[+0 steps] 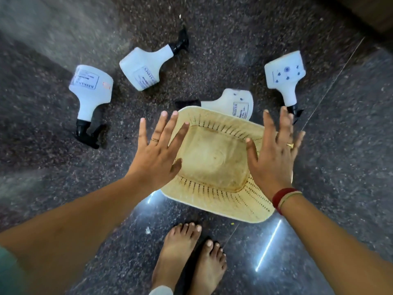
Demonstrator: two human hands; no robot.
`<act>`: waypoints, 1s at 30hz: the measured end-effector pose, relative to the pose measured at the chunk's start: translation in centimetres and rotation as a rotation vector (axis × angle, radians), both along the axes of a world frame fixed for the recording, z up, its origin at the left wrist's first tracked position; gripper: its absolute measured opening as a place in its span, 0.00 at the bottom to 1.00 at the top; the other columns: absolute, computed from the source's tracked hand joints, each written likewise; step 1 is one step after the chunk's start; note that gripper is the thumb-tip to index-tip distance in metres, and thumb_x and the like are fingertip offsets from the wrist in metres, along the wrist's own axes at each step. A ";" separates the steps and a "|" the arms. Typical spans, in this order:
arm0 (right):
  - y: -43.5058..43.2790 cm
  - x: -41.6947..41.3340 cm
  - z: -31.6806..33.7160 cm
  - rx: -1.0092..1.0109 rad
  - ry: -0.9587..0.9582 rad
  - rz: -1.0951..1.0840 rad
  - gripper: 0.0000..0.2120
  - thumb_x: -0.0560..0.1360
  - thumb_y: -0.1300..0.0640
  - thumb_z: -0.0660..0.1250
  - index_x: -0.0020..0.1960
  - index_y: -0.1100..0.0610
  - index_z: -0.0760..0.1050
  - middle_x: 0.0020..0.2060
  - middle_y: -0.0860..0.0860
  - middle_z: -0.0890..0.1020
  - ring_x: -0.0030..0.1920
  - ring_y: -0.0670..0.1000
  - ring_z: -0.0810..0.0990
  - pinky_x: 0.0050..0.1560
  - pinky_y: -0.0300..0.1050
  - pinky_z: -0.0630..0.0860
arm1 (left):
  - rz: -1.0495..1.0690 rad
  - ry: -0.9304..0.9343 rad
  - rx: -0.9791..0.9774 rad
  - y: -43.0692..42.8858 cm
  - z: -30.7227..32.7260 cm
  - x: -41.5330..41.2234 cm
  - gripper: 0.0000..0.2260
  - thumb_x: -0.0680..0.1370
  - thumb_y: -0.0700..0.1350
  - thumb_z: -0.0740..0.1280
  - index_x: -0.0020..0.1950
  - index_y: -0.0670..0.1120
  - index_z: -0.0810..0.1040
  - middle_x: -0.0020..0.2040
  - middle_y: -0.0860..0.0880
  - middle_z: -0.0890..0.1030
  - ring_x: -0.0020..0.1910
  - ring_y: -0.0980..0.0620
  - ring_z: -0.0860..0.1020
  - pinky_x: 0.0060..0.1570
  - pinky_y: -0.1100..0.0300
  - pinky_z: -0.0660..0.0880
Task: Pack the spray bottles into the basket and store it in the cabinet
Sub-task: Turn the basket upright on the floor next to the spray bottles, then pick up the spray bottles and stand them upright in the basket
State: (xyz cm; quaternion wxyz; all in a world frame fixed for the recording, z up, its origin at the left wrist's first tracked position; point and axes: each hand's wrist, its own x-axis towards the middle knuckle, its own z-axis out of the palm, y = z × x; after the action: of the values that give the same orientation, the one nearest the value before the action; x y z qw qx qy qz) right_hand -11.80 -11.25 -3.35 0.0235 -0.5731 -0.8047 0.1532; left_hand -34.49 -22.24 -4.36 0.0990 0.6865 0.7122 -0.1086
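The basket (pixel 214 160) sits empty on the floor (pixel 234 39), its mouth wide open from above. Both hands hover over its rims with fingers spread: left hand (pixel 158 154) over the left rim, right hand (pixel 274 154) over the right, the middle between them free. One bottle (pixel 234 103) lies against the far rim. Three others lie apart on bare floor: left bottle (pixel 90 92), middle bottle (pixel 144 69), right bottle (pixel 287 75). Bare feet (pixel 189 258) stand just before the near rim.

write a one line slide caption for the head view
Both open hands, left hand and right hand, over an empty basket with four spray bottles lying around it.
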 end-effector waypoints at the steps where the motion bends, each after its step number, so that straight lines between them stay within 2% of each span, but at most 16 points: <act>1: 1.3 -0.6 0.0 -0.005 0.011 0.049 0.28 0.78 0.52 0.60 0.75 0.54 0.56 0.77 0.57 0.51 0.77 0.57 0.48 0.73 0.61 0.41 | -0.026 0.026 0.007 0.6 -0.1 0.2 0.41 0.75 0.58 0.62 0.77 0.47 0.41 0.78 0.41 0.43 0.76 0.41 0.40 0.68 0.33 0.38; 4: 5.5 -3.0 0.1 -0.060 -0.004 0.286 0.28 0.76 0.62 0.60 0.74 0.57 0.59 0.76 0.57 0.54 0.77 0.57 0.50 0.75 0.57 0.44 | -0.043 0.082 0.005 2.3 -0.3 0.6 0.41 0.75 0.58 0.59 0.76 0.47 0.35 0.75 0.42 0.29 0.74 0.41 0.31 0.66 0.32 0.32; 6: 7.6 -4.9 0.1 -0.149 -0.027 0.443 0.30 0.75 0.66 0.57 0.75 0.57 0.57 0.77 0.55 0.55 0.77 0.55 0.49 0.75 0.52 0.44 | -0.065 0.117 -0.003 3.0 -0.5 0.8 0.40 0.76 0.58 0.57 0.75 0.46 0.33 0.72 0.42 0.24 0.72 0.41 0.27 0.64 0.30 0.31; 8: 9.1 -6.8 0.1 -0.325 0.060 0.464 0.29 0.76 0.64 0.55 0.76 0.56 0.56 0.76 0.54 0.56 0.77 0.53 0.50 0.74 0.46 0.45 | -0.080 0.122 0.004 2.9 -0.6 1.0 0.39 0.76 0.57 0.58 0.77 0.46 0.37 0.73 0.42 0.26 0.74 0.40 0.30 0.65 0.29 0.33; 10: 10.4 -8.8 0.1 -0.507 0.212 0.387 0.25 0.77 0.64 0.54 0.75 0.57 0.60 0.75 0.55 0.61 0.75 0.51 0.56 0.70 0.38 0.49 | -0.127 0.114 0.021 2.1 -0.8 1.0 0.38 0.75 0.57 0.61 0.78 0.45 0.47 0.76 0.42 0.36 0.75 0.40 0.39 0.66 0.29 0.36; 11: 11.0 -9.7 0.0 -0.533 0.255 0.359 0.24 0.78 0.64 0.54 0.74 0.58 0.62 0.73 0.56 0.63 0.74 0.52 0.59 0.68 0.36 0.52 | -0.171 0.116 0.036 1.7 -0.9 1.0 0.37 0.74 0.56 0.63 0.78 0.45 0.52 0.78 0.42 0.41 0.76 0.40 0.42 0.66 0.29 0.37; 12: 11.6 -10.4 -0.4 -0.533 0.240 0.358 0.22 0.79 0.63 0.55 0.73 0.59 0.64 0.71 0.56 0.66 0.72 0.53 0.63 0.68 0.37 0.56 | -0.205 0.111 0.061 1.2 -1.0 1.0 0.37 0.72 0.56 0.65 0.77 0.45 0.57 0.78 0.41 0.48 0.76 0.40 0.46 0.66 0.29 0.38; 14: 12.8 -11.3 -1.4 -0.534 0.080 0.402 0.20 0.79 0.60 0.58 0.71 0.58 0.67 0.69 0.56 0.71 0.69 0.55 0.69 0.67 0.44 0.63 | -0.216 0.068 0.131 0.8 -1.0 1.0 0.35 0.69 0.54 0.70 0.74 0.45 0.66 0.77 0.40 0.57 0.75 0.40 0.52 0.66 0.30 0.41; 17: 13.6 -11.9 -2.9 -0.525 -0.233 0.499 0.23 0.76 0.54 0.66 0.70 0.56 0.67 0.67 0.56 0.74 0.66 0.57 0.72 0.66 0.50 0.67 | -0.237 0.038 0.192 0.7 -1.2 0.8 0.30 0.69 0.50 0.69 0.71 0.45 0.70 0.77 0.41 0.56 0.75 0.40 0.53 0.67 0.29 0.43; 19: 13.5 -12.2 -3.9 -0.436 -0.416 0.607 0.26 0.75 0.51 0.68 0.70 0.56 0.67 0.66 0.58 0.74 0.66 0.59 0.71 0.69 0.54 0.62 | -0.260 0.021 0.212 0.6 -1.4 0.6 0.27 0.71 0.50 0.66 0.70 0.46 0.72 0.77 0.41 0.55 0.76 0.41 0.53 0.67 0.29 0.43; 23: 12.6 -12.5 -5.3 -0.271 -0.647 0.774 0.21 0.74 0.50 0.65 0.65 0.52 0.70 0.61 0.56 0.77 0.68 0.58 0.68 0.72 0.63 0.50 | -0.224 -0.026 0.229 0.5 -1.5 0.6 0.24 0.72 0.49 0.64 0.68 0.46 0.72 0.77 0.42 0.59 0.76 0.42 0.53 0.65 0.27 0.44; 25: 12.1 -12.6 -5.4 -0.234 -0.668 0.768 0.15 0.73 0.50 0.65 0.59 0.50 0.72 0.55 0.54 0.80 0.66 0.57 0.69 0.72 0.66 0.46 | -0.198 -0.013 0.230 0.4 -1.5 0.8 0.26 0.72 0.50 0.65 0.69 0.45 0.71 0.77 0.42 0.59 0.76 0.42 0.52 0.65 0.26 0.44; 27: 11.9 -12.4 -5.0 -0.235 -0.605 0.687 0.10 0.73 0.51 0.64 0.53 0.50 0.74 0.51 0.53 0.80 0.64 0.58 0.70 0.72 0.66 0.47 | -0.166 -0.006 0.225 0.2 -1.4 1.0 0.29 0.71 0.51 0.66 0.71 0.43 0.68 0.77 0.41 0.57 0.76 0.41 0.52 0.64 0.26 0.44; 30: 11.8 -11.4 -3.5 -0.249 -0.401 0.516 0.07 0.73 0.53 0.66 0.49 0.53 0.71 0.51 0.56 0.80 0.60 0.60 0.73 0.67 0.63 0.64 | -0.130 0.003 0.198 -0.1 -1.0 1.2 0.32 0.71 0.52 0.68 0.73 0.42 0.66 0.77 0.41 0.55 0.76 0.41 0.51 0.65 0.27 0.44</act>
State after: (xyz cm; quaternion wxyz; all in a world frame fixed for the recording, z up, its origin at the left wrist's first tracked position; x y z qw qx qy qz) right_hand -23.19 0.55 -6.89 -0.2449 -0.3679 -0.8868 0.1354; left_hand -33.28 -22.30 -5.39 0.0224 0.7376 0.6734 -0.0448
